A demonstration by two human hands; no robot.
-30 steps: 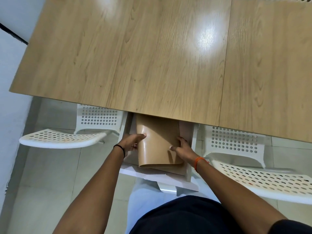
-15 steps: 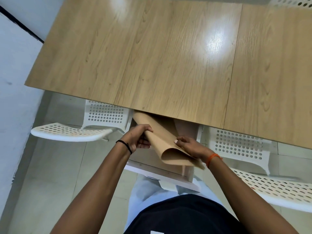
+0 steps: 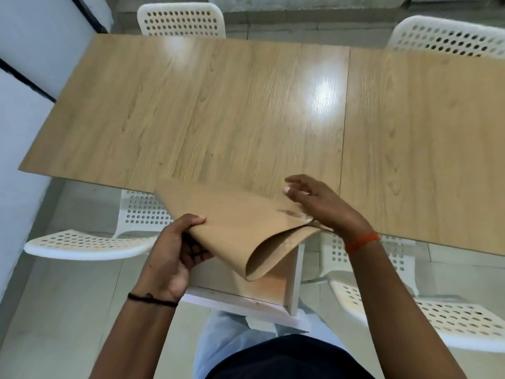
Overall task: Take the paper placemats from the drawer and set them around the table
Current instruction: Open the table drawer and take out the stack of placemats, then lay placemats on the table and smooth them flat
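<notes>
Here we see smooth tan paper placemats [image 3: 240, 222] curling in a loose fold above the open drawer [image 3: 293, 280]: left hand [image 3: 175, 253] pinches their edge in a tight grip; right hand [image 3: 319, 203], fingers spread, rests atop them by the glossy wood-grain surface [image 3: 246, 105].

A plain dining room or break room, sparsely furnished.

A long wood-grain table [image 3: 246, 110] stands with one end close to a white wall [image 3: 24, 77] crossed by dark strips. White perforated plastic chairs [image 3: 181, 20] are set at both long sides, two far and two near. The floor [image 3: 54, 310] is pale tile, and a white drawer [image 3: 292, 283] stands open under the table's near edge.
</notes>
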